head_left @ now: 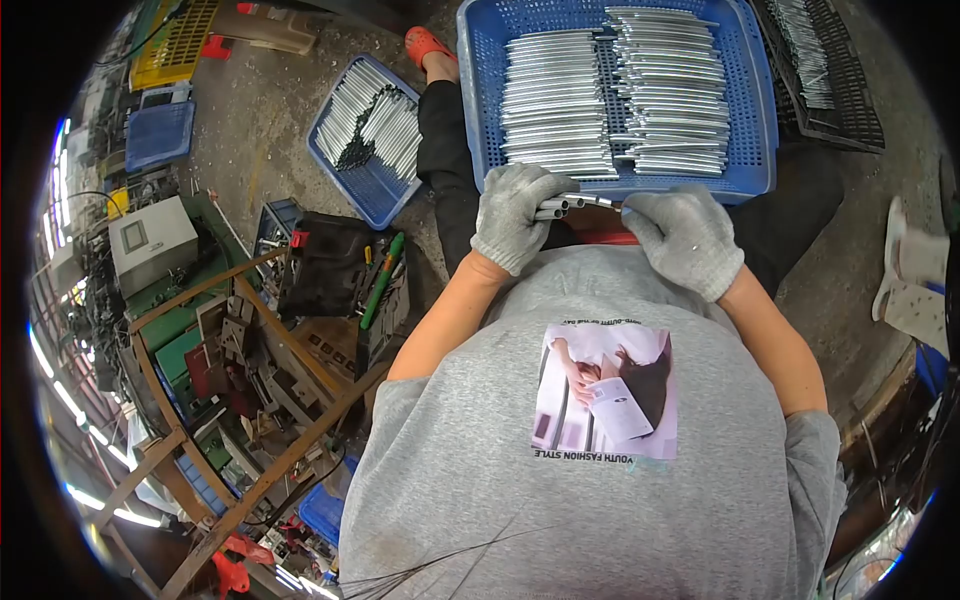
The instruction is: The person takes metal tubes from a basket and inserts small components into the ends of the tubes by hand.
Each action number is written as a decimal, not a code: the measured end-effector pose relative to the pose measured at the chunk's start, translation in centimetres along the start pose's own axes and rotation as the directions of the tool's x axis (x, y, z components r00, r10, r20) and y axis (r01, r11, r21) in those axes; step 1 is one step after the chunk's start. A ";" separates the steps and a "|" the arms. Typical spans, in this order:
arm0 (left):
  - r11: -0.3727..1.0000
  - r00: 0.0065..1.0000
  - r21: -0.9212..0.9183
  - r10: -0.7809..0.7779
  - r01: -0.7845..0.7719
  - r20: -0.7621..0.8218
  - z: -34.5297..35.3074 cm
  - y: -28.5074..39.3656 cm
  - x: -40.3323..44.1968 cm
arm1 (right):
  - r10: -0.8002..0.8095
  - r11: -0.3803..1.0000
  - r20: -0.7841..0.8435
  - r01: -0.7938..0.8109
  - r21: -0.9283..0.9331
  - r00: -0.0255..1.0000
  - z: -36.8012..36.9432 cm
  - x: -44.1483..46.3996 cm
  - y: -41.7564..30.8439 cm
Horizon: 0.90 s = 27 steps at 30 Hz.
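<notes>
At the far left, a grey box [152, 243] with a small panel sits on a green surface among cluttered parts. A yellow crate [175, 42] is near the top, with a blue bin [159, 136] below it. Further in, a wooden frame [262, 494] slants past the clutter, and a green tool [381, 282] lies at a tilt beside a black case [322, 265]. On the floor [262, 120], a small basket [378, 218] holds metal tubes in two slanting stacks. Just right of it are a red shoe [427, 43] and a dark trouser leg [446, 137].

The left hand [520, 208], in a grey knit glove, curls its fingers round a short bundle of tubes [556, 208], their open ends showing. The bundle is in front of the grey shirt, close to the near rim of a large blue basket [480, 105]. That basket holds two side-by-side stacks of tubes, most lying crosswise.

The right hand [672, 232], gloved alike, has its thumb and fingers drawn together at the right end of the bundle; whether it pinches a tube is unclear. Beyond the large basket's right side, a black crate [850, 115] holds more tubes. A white chair [915, 262] is at the far right.
</notes>
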<state>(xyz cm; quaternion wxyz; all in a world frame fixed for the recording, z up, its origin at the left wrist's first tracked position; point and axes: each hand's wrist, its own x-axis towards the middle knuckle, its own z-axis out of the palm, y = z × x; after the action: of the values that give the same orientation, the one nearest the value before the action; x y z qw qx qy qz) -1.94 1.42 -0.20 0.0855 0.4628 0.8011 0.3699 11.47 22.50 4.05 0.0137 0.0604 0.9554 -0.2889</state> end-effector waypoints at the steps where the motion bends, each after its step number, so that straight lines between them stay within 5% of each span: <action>1: 1.000 1.000 0.004 -0.003 0.003 0.008 -0.1 0.1 0.0 | 0.035 0.999 0.019 -0.036 0.024 0.999 -0.6 0.3 -0.2; 8: 0.997 1.000 -0.079 -0.004 0.003 -0.016 0.3 -0.6 -0.2 | 0.045 0.999 0.035 -0.045 0.001 0.998 0.3 0.1 0.0; 13: 0.999 0.998 -0.022 -0.047 0.048 0.035 0.5 -0.8 -0.5 | 0.106 0.971 0.157 -0.136 0.197 0.982 -0.5 0.0 -0.5; 18: 0.980 0.967 0.045 -0.200 0.195 0.155 0.3 -1.7 2.5 | 0.208 0.976 -0.056 -0.204 0.071 0.976 0.9 0.7 0.4; 22: 0.909 0.840 0.215 -0.414 0.358 0.352 1.9 -2.8 4.3 | 0.181 0.981 -0.131 -0.188 -0.043 0.975 2.0 -0.4 1.8; 27: 0.897 0.796 0.300 -0.431 0.325 0.425 3.9 -4.7 4.7 | 0.170 0.983 -0.155 -0.179 -0.046 0.973 2.1 -1.1 1.7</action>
<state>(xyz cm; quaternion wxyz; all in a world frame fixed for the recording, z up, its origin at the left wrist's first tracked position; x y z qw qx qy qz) -5.90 5.79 -5.13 0.3044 0.3760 0.8653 0.1309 12.77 22.60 1.44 -0.0314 0.1651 0.9529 -0.2525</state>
